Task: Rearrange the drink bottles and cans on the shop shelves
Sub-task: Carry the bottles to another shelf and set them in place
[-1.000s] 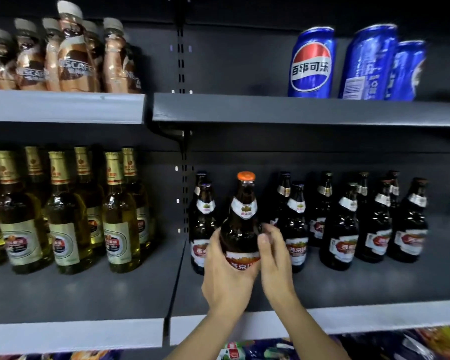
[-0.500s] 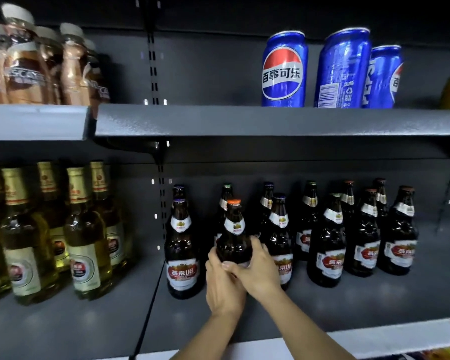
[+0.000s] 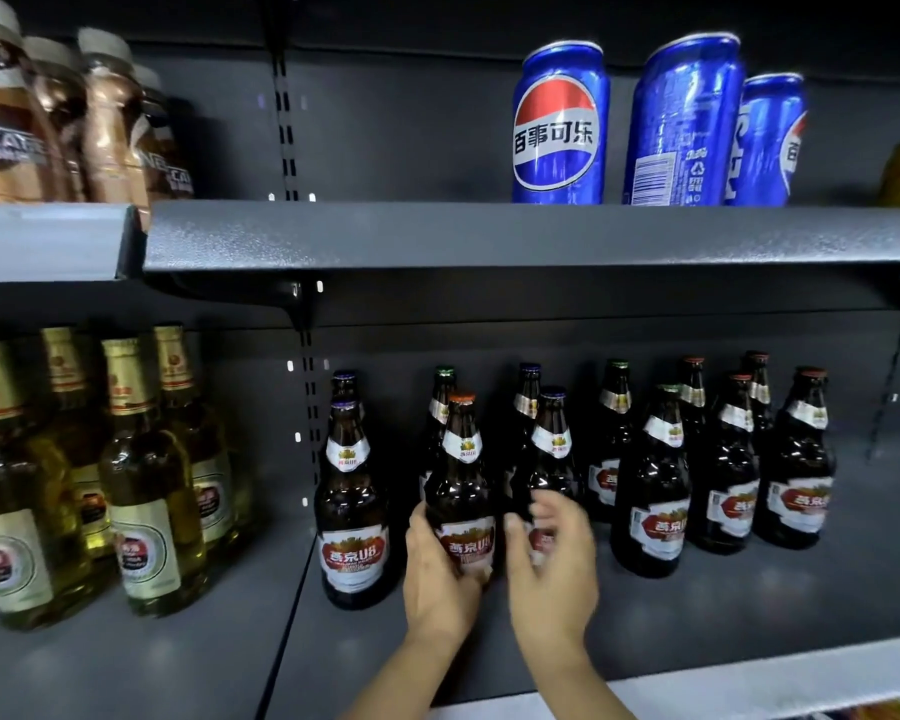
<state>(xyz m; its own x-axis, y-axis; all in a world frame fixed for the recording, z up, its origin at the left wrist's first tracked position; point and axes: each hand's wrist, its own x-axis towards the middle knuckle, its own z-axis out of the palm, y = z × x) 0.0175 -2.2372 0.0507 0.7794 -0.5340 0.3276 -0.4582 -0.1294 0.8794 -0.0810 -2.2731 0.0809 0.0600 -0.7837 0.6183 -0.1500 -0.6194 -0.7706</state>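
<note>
- Left hand (image 3: 440, 579) fingers curl round the orange-capped beer bottle (image 3: 461, 491), lower centre of frame, on the lower shelf (image 3: 749, 605).
- Right hand (image 3: 552, 556), blurred, fingers loosely spread, holds nothing.
- One-handed, the bottle could tip into the crowded neighbouring beer bottles (image 3: 655, 485).

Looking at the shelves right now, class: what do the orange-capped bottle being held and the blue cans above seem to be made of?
Orange-capped bottle: dark brown glass, glossy, by its sharp glints; the label looks like paper. Blue cans: probably thin metal with a printed, shiny coat, by the streaky sheen and rolled top rim.
</note>
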